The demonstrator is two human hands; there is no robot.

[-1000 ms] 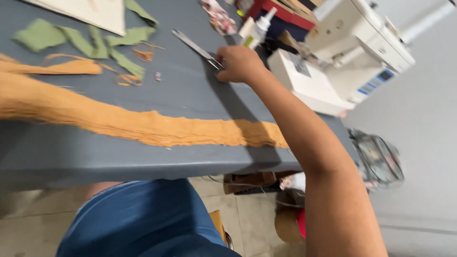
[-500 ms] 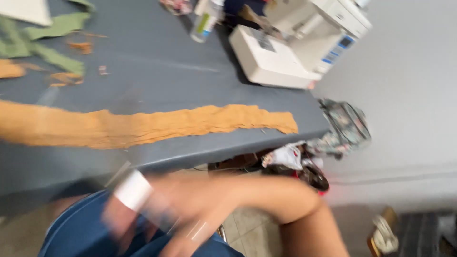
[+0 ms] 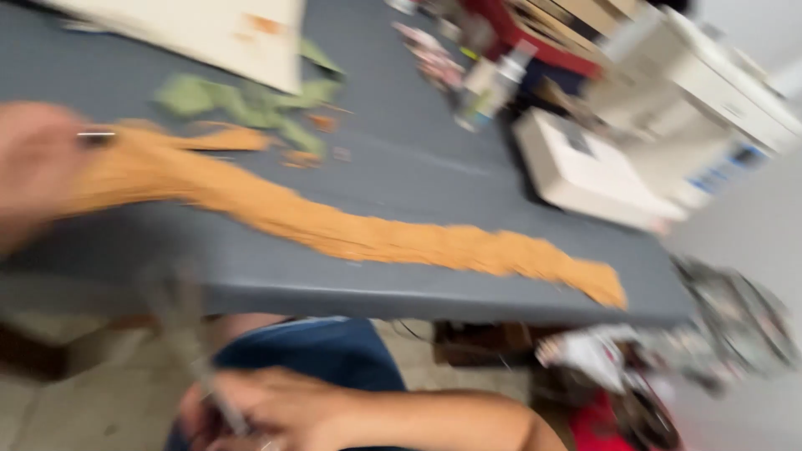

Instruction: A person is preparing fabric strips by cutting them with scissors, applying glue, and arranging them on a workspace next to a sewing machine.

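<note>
A long orange fabric strip (image 3: 376, 238) lies diagonally across the grey table (image 3: 418, 292). My left hand (image 3: 33, 163), heavily blurred, is at the strip's left end and seems to grip it there. My right hand (image 3: 267, 409) is low, below the table edge and over my blue-clad lap (image 3: 326, 355). It is closed on a pair of scissors (image 3: 188, 334), which show as a grey smear pointing up and to the left.
Green fabric scraps (image 3: 242, 104) and a pale sheet (image 3: 209, 33) lie at the back of the table. A white sewing machine (image 3: 652, 125) stands at the right, with a bottle (image 3: 493, 83) beside it. Bags and clutter (image 3: 668, 367) sit on the floor at the right.
My right hand picked up the scissors from the table and brought them down to my lap. My left hand has come into view at the strip's left end.
</note>
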